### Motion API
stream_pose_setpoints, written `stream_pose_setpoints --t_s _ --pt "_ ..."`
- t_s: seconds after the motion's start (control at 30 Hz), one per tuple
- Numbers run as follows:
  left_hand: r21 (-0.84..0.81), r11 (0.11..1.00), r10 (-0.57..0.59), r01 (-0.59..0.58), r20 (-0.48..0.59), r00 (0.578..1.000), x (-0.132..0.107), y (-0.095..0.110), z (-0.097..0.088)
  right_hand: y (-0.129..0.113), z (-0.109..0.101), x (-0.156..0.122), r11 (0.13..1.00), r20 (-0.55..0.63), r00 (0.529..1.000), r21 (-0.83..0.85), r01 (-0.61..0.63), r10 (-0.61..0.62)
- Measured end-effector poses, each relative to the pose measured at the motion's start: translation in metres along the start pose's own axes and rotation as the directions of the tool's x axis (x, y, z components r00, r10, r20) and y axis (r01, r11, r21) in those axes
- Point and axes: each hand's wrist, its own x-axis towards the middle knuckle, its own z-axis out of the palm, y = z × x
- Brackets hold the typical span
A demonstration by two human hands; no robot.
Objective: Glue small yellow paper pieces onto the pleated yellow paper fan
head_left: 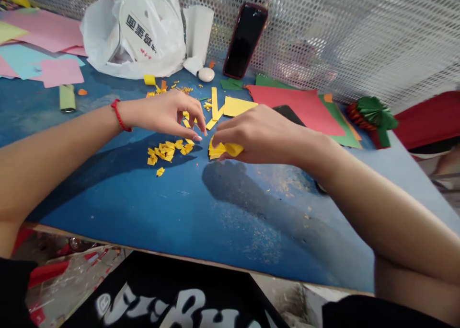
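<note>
My right hand (257,131) is closed around yellow folded paper (217,151), a fanned stack whose edges poke out beneath the fingers close to the tabletop. A rolled yellow part (234,149) shows below the knuckles. Facing it, my left hand (168,111) hovers with curved fingers and thumb apart and nothing visible between them. Small folded yellow paper pieces (166,151) lie heaped under my left hand, one piece (160,172) a little apart. Behind the hands are yellow strips (214,102) and a yellow paper sheet (240,106).
On the blue table (161,213) a white plastic bag (132,35), a phone (246,40) and a white egg-shaped object (206,74) stand at the mesh wall. Red paper (287,105) and a green paper fan (375,114) lie right; pink paper (46,30) and a green lighter-like object (67,98) left.
</note>
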Motion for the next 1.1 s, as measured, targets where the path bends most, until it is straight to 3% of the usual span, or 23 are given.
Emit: stream_pose_setpoints --t_s 0.13,0.23,0.37,0.6,0.83,1.1 --pt "0.016 0.996 0.089 -0.088 -0.061 0.994 0.007 0.008 0.016 -0.010 0.012 -0.029 0.988 -0.175 0.973 0.038 -0.148 0.152" --pt "0.058 0.989 0.140 -0.136 -0.070 0.988 0.009 0.013 0.026 -0.017 0.031 -0.039 0.978 -0.205 0.957 0.049 -0.201 0.206" --pt "0.078 0.994 0.082 -0.078 -0.047 0.996 0.009 0.016 0.030 -0.018 0.051 -0.042 0.968 -0.215 0.944 0.077 -0.237 0.249" --pt "0.001 0.999 0.035 -0.035 -0.007 0.999 0.009 0.012 0.030 -0.013 0.060 -0.043 0.971 -0.328 0.914 0.117 -0.210 0.237" --pt "0.070 0.996 0.060 -0.059 -0.003 0.998 0.009 0.008 0.034 -0.013 0.066 -0.043 0.972 -0.272 0.935 0.118 -0.202 0.227" --pt "0.124 0.974 0.199 -0.188 -0.074 0.977 0.009 -0.005 0.041 -0.014 0.067 -0.042 0.981 -0.297 0.936 0.091 -0.171 0.190"
